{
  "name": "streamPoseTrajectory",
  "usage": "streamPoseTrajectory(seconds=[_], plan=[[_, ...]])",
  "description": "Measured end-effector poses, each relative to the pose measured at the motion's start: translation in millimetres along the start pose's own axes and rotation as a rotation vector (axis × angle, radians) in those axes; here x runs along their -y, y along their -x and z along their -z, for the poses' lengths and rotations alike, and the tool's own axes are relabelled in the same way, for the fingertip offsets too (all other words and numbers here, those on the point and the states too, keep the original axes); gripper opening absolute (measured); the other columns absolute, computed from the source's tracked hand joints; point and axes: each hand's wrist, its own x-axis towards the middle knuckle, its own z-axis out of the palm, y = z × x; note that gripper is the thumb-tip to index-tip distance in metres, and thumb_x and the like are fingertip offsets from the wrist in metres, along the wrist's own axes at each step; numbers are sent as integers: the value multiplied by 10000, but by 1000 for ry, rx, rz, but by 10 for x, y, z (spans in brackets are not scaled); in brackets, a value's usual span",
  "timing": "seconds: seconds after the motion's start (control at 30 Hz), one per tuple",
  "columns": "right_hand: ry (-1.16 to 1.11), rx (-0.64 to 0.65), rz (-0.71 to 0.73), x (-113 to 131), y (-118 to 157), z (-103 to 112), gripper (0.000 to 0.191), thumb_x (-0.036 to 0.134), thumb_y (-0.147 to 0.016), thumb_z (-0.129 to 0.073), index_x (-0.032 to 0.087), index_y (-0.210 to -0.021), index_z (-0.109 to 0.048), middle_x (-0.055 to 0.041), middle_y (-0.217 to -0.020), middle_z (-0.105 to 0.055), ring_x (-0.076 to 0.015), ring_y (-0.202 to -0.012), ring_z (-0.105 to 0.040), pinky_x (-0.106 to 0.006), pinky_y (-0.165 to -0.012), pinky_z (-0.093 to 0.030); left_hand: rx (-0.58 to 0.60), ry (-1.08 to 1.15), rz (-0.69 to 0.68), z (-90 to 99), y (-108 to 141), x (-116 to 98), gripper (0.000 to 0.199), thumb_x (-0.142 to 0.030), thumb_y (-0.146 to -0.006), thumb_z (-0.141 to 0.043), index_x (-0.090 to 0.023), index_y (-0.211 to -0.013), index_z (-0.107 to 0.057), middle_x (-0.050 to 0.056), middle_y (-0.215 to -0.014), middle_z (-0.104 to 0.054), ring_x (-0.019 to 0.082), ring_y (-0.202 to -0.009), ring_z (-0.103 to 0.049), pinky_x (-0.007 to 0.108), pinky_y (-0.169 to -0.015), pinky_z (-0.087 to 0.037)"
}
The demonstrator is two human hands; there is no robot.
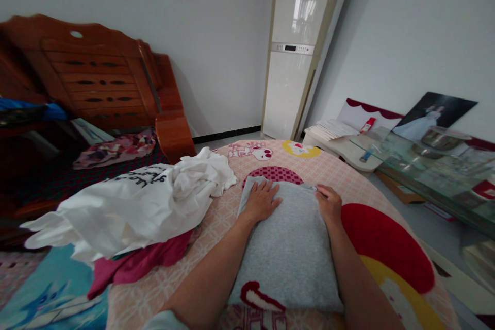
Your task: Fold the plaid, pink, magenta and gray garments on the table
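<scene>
A grey garment [290, 252], folded into a rough rectangle, lies on the round pink patterned surface [216, 232]. My left hand [263, 201] rests flat on its far left corner with the fingers spread. At the far right corner, my right hand [328, 202] pinches the garment's edge between thumb and fingers. A crumpled white garment [143, 206] with black lettering lies to the left, partly over a dark pink cloth [150, 260].
Behind on the left stands a carved wooden bench [100, 72] with cloths on it. A tall white cabinet unit [288, 87] is in the corner. To the right, a glass shelf [410, 165] holds bowls and a photograph [433, 113].
</scene>
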Motion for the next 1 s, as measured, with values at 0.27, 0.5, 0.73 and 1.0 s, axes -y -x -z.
streamPoseTrajectory(seconds=[0.27, 0.5, 0.73, 1.0], plan=[[11, 24, 8, 221, 27, 54, 293, 332, -753, -506, 189, -861, -739, -86, -893, -736, -237, -840, -658, -378, -825, -507, 6, 2, -5, 25, 6, -10, 562, -502, -965, -361, -219, -1448, -412, 120, -1525, -378, 310, -1416, -307, 547, -1164, -173], [77, 77, 149, 297, 12, 80, 224, 314, -763, -531, 199, -787, -721, -68, -803, -703, -214, -747, -616, -353, -762, -485, -4, 19, 0, -1, 4, 5, 545, -498, -958, -391, -241, -1437, -423, 105, -1525, -382, 298, -1419, -308, 549, -1165, -178], [173, 158, 224, 314, 72, 18, 244, 270, -796, -496, 177, -822, -721, -105, -839, -691, -240, -837, -605, -369, -807, -466, -37, 304, 9, 285, -58, -144, 370, -300, -911, -515, -217, -1259, -609, 70, -1324, -612, 225, -1229, -550, 406, -1088, -377], [122, 133, 156, 243, 73, 61, 263, 318, -798, -488, 180, -818, -711, -99, -834, -694, -240, -798, -616, -366, -769, -478, -60, 437, -118, 265, -503, -819, 188, -210, -818, -614, -141, -966, -708, 63, -936, -730, 181, -852, -656, 278, -809, -496]])
